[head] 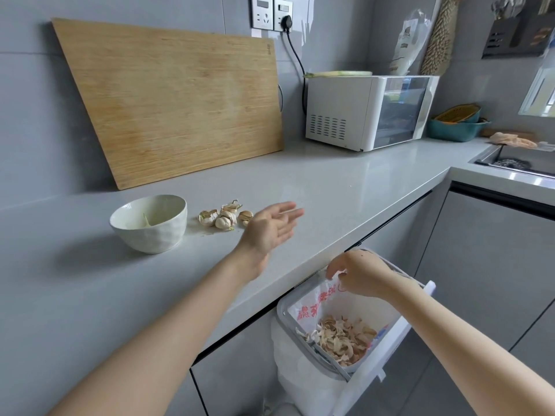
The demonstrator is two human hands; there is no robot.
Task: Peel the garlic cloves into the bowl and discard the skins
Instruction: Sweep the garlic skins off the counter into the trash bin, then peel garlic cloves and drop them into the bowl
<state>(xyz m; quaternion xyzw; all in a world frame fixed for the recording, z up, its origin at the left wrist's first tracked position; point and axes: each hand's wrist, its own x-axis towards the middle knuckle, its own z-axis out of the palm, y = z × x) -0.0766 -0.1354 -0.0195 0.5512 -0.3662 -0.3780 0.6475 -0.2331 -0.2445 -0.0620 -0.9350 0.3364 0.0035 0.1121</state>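
A pale bowl (150, 225) stands on the grey counter (345, 181); its contents are mostly hidden by its rim. Just right of it lie several unpeeled garlic cloves (225, 217). My left hand (270, 228) hovers palm-up over the counter right of the cloves, fingers straight and holding nothing. My right hand (362, 274) is below the counter edge, over the hanging waste bin (393, 340), fingers pointing down and loosely spread. Nothing shows between those fingers. A heap of garlic skins (339, 337) lies in the bin's plastic liner.
A large wooden cutting board (174, 97) leans on the wall behind the bowl. A white countertop oven (366, 111) stands at the back right, with teal baskets (456, 124) and a sink (519, 163) further right. Grey cabinet doors (486, 265) run beneath the counter.
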